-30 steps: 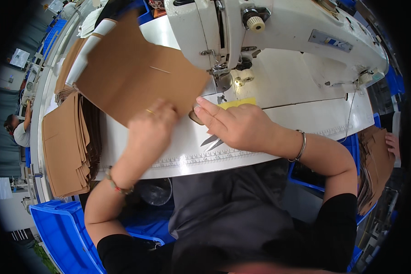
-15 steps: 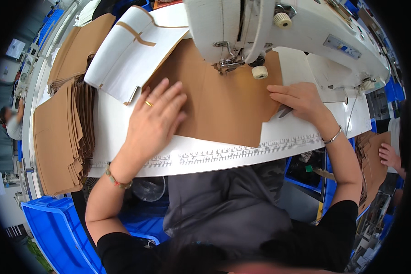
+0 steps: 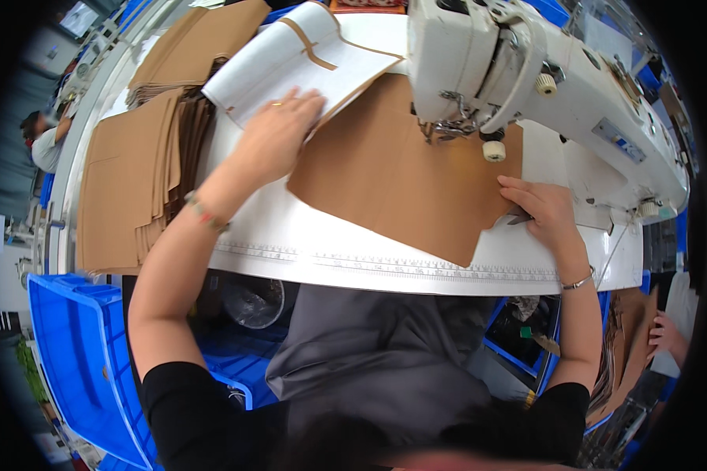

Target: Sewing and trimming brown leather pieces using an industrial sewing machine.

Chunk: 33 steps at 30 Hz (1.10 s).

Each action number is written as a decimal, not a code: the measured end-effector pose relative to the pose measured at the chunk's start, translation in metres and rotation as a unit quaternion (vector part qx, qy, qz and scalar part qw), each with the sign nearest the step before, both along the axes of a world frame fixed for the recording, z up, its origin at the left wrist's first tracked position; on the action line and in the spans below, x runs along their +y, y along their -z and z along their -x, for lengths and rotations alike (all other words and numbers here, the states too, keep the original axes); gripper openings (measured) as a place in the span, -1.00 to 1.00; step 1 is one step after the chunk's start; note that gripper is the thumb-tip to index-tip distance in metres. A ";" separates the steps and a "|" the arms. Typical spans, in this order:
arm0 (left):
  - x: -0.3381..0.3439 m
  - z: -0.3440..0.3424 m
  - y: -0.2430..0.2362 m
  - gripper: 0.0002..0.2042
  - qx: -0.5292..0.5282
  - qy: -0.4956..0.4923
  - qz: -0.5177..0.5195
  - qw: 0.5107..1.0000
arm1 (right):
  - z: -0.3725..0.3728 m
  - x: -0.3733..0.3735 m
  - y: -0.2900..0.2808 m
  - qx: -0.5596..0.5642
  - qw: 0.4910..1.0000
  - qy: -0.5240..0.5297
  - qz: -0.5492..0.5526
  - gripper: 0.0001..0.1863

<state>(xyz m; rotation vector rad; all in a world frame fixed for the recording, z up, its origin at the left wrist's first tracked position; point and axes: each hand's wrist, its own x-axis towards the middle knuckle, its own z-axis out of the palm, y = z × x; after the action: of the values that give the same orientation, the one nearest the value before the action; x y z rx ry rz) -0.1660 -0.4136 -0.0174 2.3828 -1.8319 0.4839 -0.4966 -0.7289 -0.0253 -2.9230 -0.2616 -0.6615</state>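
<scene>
A brown sheet of fabric or leather-like material lies flat on the white table under the sewing machine's presser foot. At its left, a white-backed piece with brown strips curls upward. My left hand rests against the near edge of this white piece, fingers stretched out and slightly blurred. On the right, fingers of my right hand touch the brown sheet's right edge. Dark pointed blades, apparently thread snips, stick out from under that hand's palm; their handles are hidden.
The white sewing machine fills the back right. Stacked brown pieces stand at the left. A printed ruler runs along the table's front edge. Blue bins sit below. Another person's hand holds brown pieces at far right.
My left hand has moved off the brown sheet, up and away to the curled white piece. The sheet has turned a little. My right hand stays at its right edge; the whole view has shifted.
</scene>
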 end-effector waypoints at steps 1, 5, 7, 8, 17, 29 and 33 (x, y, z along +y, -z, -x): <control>-0.021 0.005 -0.006 -0.64 0.069 -0.062 -0.025 0.995 | 0.002 -0.002 0.003 -0.003 1.000 -0.003 -0.002 -0.70; -0.052 -0.055 -0.047 -0.76 0.041 -0.101 0.207 0.972 | 0.009 -0.007 0.003 -0.012 1.000 0.013 0.005 -0.73; -0.041 -0.131 -0.096 -0.69 0.041 -0.275 0.238 0.931 | 0.012 -0.008 0.003 -0.011 1.000 0.017 0.004 -0.73; -0.017 -0.172 -0.112 -0.64 0.162 -0.297 0.368 0.866 | 0.008 -0.007 0.006 -0.002 1.000 0.017 -0.006 -0.72; 0.124 -0.259 -0.117 -0.24 -0.154 -0.464 0.311 0.815 | 0.011 -0.010 -0.006 0.022 0.997 0.048 -0.054 -0.58; -0.043 0.082 -0.005 -0.32 0.140 0.166 -0.035 0.976 | 0.013 -0.027 -0.003 0.034 0.996 0.058 -0.061 -0.50; -0.046 0.107 0.002 -0.19 0.146 0.121 -0.045 0.981 | 0.012 -0.036 -0.001 0.021 0.992 0.117 -0.033 -0.50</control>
<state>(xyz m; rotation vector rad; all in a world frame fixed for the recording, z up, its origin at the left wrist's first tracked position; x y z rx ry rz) -0.2728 -0.4601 -0.0190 2.1031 -1.9991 0.0242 -0.5087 -0.7648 -0.0244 -2.9245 0.1067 -0.6257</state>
